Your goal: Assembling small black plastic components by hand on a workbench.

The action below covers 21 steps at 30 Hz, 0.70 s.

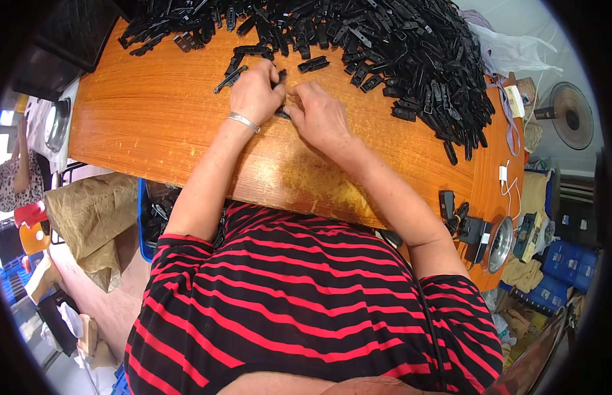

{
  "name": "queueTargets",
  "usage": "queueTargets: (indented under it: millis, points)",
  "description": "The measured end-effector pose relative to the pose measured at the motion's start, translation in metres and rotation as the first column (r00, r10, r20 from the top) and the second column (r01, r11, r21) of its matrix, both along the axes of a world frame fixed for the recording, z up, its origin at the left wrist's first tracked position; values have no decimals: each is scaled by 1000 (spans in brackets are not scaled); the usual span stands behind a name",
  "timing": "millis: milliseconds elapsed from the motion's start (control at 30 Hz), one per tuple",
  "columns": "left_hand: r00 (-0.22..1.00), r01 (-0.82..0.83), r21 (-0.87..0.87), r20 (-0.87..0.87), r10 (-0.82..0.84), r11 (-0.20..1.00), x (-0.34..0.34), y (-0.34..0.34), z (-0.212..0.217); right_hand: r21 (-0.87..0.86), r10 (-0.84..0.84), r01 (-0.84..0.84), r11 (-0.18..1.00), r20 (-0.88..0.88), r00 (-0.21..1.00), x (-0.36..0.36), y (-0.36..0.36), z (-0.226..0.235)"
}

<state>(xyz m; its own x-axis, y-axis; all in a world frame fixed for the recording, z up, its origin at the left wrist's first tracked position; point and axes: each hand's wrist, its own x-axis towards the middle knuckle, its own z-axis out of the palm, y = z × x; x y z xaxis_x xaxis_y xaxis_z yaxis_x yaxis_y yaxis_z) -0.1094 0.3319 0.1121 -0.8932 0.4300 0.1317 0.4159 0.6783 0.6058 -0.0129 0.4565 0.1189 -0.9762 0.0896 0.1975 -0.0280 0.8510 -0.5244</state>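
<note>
My left hand (255,93), with a silver bracelet at its wrist, curls over a small black plastic part (281,114) on the wooden table. My right hand (319,116) meets it from the right, thumb and fingers pinched at the same part. Most of the part is hidden by the fingers, so its exact kind cannot be made out. Just beyond my left hand lie a few loose black plastic pieces (253,50). One more black slotted piece (313,64) rests by itself beyond my right hand.
A big heap of black plastic parts (391,46) covers the table's far side and right. At the right edge are a black device with a cable (476,230) and a round metal dish (500,244). Left below the table stand a blue crate (145,224) and brown sacking (88,217).
</note>
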Motion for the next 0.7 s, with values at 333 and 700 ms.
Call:
queueTargets:
  millis: [333,700]
  points:
    - [873,-260,720,460,-163,644,6,3,9,-286,-75,31,958,-141,987,-10,0,13]
    - [811,-41,542,509,-289,839,6,-32,0,-765,71,302,568,411,909,6,15,7]
